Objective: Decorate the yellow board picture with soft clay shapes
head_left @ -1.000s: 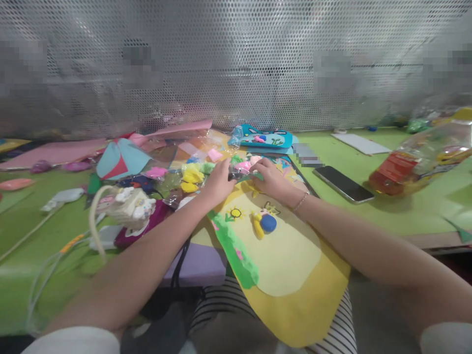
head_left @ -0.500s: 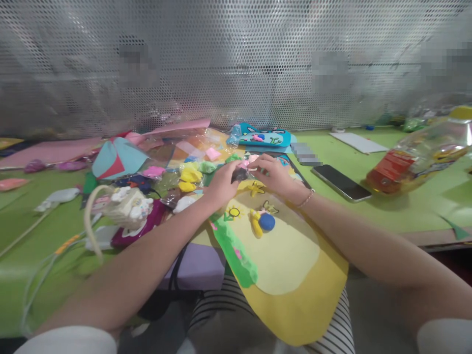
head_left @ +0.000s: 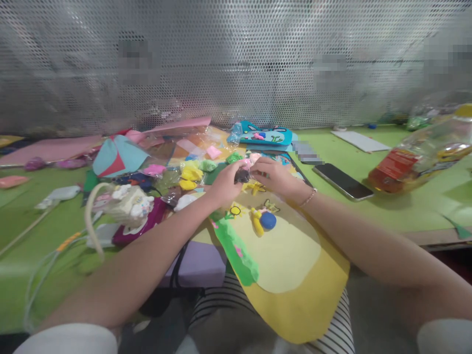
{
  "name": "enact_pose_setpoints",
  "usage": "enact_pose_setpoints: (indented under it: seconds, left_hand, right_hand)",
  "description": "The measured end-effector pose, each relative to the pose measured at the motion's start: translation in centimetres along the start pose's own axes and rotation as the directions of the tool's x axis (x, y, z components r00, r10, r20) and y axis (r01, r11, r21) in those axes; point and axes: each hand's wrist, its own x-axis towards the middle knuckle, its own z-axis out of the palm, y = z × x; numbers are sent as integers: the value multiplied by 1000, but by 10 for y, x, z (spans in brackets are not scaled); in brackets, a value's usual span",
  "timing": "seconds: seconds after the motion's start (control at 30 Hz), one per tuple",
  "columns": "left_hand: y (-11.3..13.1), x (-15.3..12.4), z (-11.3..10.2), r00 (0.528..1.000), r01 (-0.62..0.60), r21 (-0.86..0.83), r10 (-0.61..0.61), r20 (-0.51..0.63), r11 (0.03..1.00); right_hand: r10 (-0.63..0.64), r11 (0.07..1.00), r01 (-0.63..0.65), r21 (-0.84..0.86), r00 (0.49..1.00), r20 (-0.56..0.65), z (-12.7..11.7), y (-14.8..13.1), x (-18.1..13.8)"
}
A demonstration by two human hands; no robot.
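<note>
My left hand [head_left: 226, 183] is closed around the side of a dark lump of modelling clay [head_left: 242, 176], which may be in clear wrap. From the other side, my right hand [head_left: 272, 176] has its fingers bent in against the same lump; its fingertips are partly hidden. Below the hands lies a yellow paper cutout [head_left: 302, 314] with a pale cream sheet [head_left: 287, 265] on it. A figure of yellow and blue clay [head_left: 267, 221] sits on the sheet, with small yellow stars and a sun above it. Green clay [head_left: 239, 255] with pink bits runs along the left edge.
Yellow clay packets [head_left: 191, 172], a green clay packet [head_left: 208, 165] and a small white bag-shaped case [head_left: 129, 209] lie left. A blue decorated cutout [head_left: 265, 136] is behind. To the right are a phone [head_left: 342, 181] and a tilted drink bottle [head_left: 396, 167]. Perforated metal stands behind.
Both hands stay together over the top of the yellow cutout. Their fingers have shifted slightly, and more of the dark lump shows between them. The view has moved a little.
</note>
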Motion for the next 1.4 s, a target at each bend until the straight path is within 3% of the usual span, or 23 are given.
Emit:
enact_pose_setpoints:
  seconds: [0.23, 0.47, 0.73, 0.87, 1.07, 1.17, 1.27, 1.4]
  left_hand:
    - [-6, -1, 5, 996, -82, -52, 83, 19, 995]
    - [-5, 0, 4, 996, -80, -98, 83, 20, 992]
    - [-4, 0, 4, 998, -24, -108, 30, 46, 994]
    - [-3, -1, 3, 999, -29, -49, 31, 43, 998]
    - [2, -1, 0, 999, 2, 12, -3, 39, 1000]
    - [1, 0, -1, 1000, 23, 51, -23, -5, 998]
    - [-4, 2, -5, 997, 56, 138, -48, -61, 989]
    - [-8, 2, -14, 992, 92, 412, -48, -116, 906]
  right_hand:
    - [-71, 996, 72, -50, 997, 31, -3, -6, 1]
    - [58, 991, -51, -122, 997, 51, -3, -9, 1]
    - [188, 982, -189, 15, 982, 21, -2, -5, 3]
    - [190, 981, -189, 37, 982, -11, -3, -5, 3]
    - [288, 942, -284, 180, 958, 4, -1, -3, 4]
    - [392, 890, -374, 262, 920, -22, -3, -3, 6]
    - [546, 773, -494, 399, 837, -22, -6, -3, 9]
    - [682, 573, -573, 586, 730, 46, -8, 0, 10]
